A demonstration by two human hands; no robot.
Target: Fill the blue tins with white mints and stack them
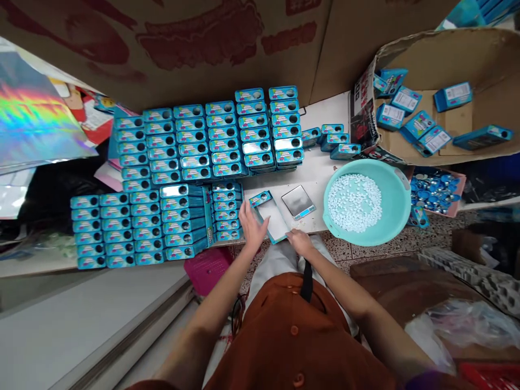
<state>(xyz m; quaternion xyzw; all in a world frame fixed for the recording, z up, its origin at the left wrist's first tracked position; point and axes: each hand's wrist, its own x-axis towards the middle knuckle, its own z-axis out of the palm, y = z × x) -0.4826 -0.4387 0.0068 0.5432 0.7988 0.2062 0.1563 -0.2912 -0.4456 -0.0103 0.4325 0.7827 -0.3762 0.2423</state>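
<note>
A shallow tray with a white inside and blue edges (277, 221) lies slanted at the front edge of the white table. My left hand (252, 226) rests along its left side, fingers stretched forward and thumb spread over the white inside. Just beyond those fingertips is a small blue tin (260, 199) with a dark round hole, at the tray's far end. My right hand (300, 241) is closed at the tray's near right corner, pinching its edge. To the right of the tray sits a small digital scale (298, 200) with a bare metal plate.
Stacked blue tins (187, 146) fill the left and back. A turquoise basin (396, 208) holds small white pieces. Behind it stand a few loose tins (339, 138) and a cardboard box (491, 54) with tins inside. A pink container (461, 189) holds blue and silver caps.
</note>
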